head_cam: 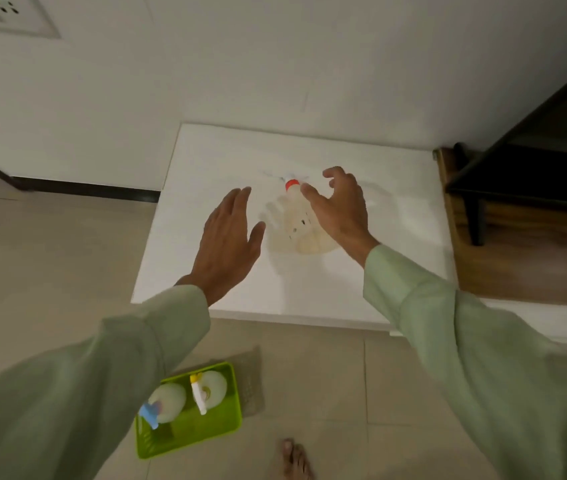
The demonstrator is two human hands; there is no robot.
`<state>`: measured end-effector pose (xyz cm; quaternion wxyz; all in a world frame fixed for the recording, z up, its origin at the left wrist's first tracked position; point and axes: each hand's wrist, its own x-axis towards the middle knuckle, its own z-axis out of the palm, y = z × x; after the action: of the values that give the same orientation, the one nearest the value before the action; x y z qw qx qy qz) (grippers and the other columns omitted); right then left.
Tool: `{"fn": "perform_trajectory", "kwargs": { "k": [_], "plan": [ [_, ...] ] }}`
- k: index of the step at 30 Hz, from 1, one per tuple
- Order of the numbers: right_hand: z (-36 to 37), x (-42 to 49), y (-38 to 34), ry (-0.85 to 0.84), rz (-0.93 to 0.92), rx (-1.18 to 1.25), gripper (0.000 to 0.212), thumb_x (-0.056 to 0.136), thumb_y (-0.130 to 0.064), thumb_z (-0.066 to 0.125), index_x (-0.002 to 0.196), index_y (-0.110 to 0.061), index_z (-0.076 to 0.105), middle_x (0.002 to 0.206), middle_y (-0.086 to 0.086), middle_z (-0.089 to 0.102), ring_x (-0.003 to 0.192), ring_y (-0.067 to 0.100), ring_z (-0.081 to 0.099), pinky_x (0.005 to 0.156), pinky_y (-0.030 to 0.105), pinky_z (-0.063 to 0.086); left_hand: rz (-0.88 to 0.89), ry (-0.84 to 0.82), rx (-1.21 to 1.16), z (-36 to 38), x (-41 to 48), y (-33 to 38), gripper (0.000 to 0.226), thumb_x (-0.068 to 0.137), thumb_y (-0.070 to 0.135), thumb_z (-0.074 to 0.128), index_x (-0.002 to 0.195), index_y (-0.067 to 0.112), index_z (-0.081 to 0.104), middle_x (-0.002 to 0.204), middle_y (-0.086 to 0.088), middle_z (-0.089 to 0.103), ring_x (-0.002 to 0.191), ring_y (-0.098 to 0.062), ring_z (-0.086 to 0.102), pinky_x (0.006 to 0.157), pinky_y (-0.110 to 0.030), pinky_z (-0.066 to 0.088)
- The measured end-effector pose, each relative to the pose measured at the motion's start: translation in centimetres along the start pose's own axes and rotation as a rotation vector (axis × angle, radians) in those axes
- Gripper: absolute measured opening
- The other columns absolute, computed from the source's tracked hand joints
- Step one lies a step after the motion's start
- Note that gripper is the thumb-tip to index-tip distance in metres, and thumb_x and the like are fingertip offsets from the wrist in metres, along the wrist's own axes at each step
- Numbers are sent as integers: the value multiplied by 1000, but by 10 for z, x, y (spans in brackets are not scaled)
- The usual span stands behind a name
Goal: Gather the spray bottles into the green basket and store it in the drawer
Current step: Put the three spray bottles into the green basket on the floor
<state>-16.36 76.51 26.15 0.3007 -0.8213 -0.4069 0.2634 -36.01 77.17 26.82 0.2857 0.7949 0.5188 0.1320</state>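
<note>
Sleeves: pale green, both forearms entering from the lower corners; a bare foot (294, 459) on the tiled floor at 6 o'clock.

Green basket (188, 412): on the floor just left of the foot, holding two spray bottles; blue-nozzled bottle (166, 403) at its left, yellow-nozzled bottle (207, 388) at its right, both apparently upright.

Left hand (228, 237): fingers spread, holding nothing, above the white table (396, 244), just beside the remaining bottle at its 9 o'clock.

Right hand (339, 206): fingers curled apart, nothing yet in them, at the bottle's 3 o'clock; contact cannot be told.

Red-collared spray bottle (292, 216): on the table between the hands; long axis running 6 to 12 o'clock in view, nozzle end toward the wall at 12, base toward the person; blurred, so standing or lying cannot be told.

Risks, judged: a one-sided touch could topple or roll the pale, smooth body toward the table edge; the trigger may be squeezed on pickup; the third bottle could tip its neighbours in the basket.
</note>
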Motion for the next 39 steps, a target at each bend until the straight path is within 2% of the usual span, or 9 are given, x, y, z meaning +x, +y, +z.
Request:
{"fn": "perform_trajectory", "kwargs": {
  "k": [5, 12, 15, 18, 21, 25, 29, 34, 39],
  "plan": [
    [16, 42, 5, -211, 167, 9, 46, 76, -63, 62, 87, -19, 57, 87, -6, 61, 89, 24, 64, 70, 34, 46, -29, -8, 25, 15, 34, 5, 59, 99, 26, 48, 150, 8, 25, 155, -11, 33, 142, -29, 35, 118, -43, 31],
    [26, 40, 3, -408, 410, 246, 34, 67, -23, 77, 94, -9, 64, 88, 11, 71, 75, 32, 71, 65, 34, 58, -68, -19, 12, 18, 24, -9, 60, 99, 27, 48, 151, 9, 24, 158, -10, 29, 145, -28, 31, 119, -42, 28],
    [25, 18, -5, -429, 419, 348, 28, 71, -13, 77, 97, -8, 66, 86, 12, 69, 72, 32, 68, 65, 35, 58, -76, -1, -2, 8, 5, -21, 60, 100, 27, 48, 151, 9, 24, 158, -10, 29, 146, -27, 30, 120, -44, 28],
    [29, -24, -18, -439, 345, 486, 26, 76, -8, 75, 101, -11, 68, 86, 5, 69, 73, 24, 67, 57, 24, 53, -98, 28, -27, -7, -27, -40, 58, 100, 28, 46, 151, 11, 24, 158, -9, 30, 146, -26, 30, 119, -45, 29],
    [41, -77, -28, -425, 255, 597, 26, 84, -10, 75, 108, -16, 66, 92, -7, 66, 75, 5, 65, 52, 10, 49, -118, 53, -49, -19, -72, -63, 57, 100, 29, 45, 151, 11, 26, 158, -8, 31, 146, -25, 30, 118, -46, 31],
    [74, -156, -27, -400, 168, 609, 16, 93, -19, 71, 107, -16, 64, 96, -6, 68, 77, -2, 65, 62, 8, 48, -174, 62, -80, -30, -142, -102, 55, 99, 24, 47, 149, 11, 29, 156, -9, 34, 145, -25, 32, 118, -45, 31],
    [125, -245, -10, -298, 165, 525, 28, 81, -18, 83, 107, -11, 71, 98, -1, 75, 86, 4, 68, 78, 19, 52, -237, 12, -103, -29, -218, -145, 55, 98, 21, 49, 149, 9, 30, 156, -11, 34, 144, -26, 33, 118, -44, 31],
    [191, -334, 22, -106, 238, 446, 33, 66, -17, 93, 92, -19, 73, 71, -17, 70, 68, 1, 63, 65, 15, 50, -300, -63, -143, -11, -290, -197, 55, 98, 20, 50, 149, 10, 31, 156, -10, 34, 145, -26, 32, 118, -43, 31],
    [259, -381, 58, -28, 283, 396, 36, 71, -12, 89, 89, -33, 66, 87, -2, 72, 81, 17, 65, 74, 22, 52, -341, -110, -145, 16, -333, -245, 55, 98, 20, 49, 150, 11, 31, 156, -8, 35, 144, -24, 33, 119, -40, 30]
  ]
}}
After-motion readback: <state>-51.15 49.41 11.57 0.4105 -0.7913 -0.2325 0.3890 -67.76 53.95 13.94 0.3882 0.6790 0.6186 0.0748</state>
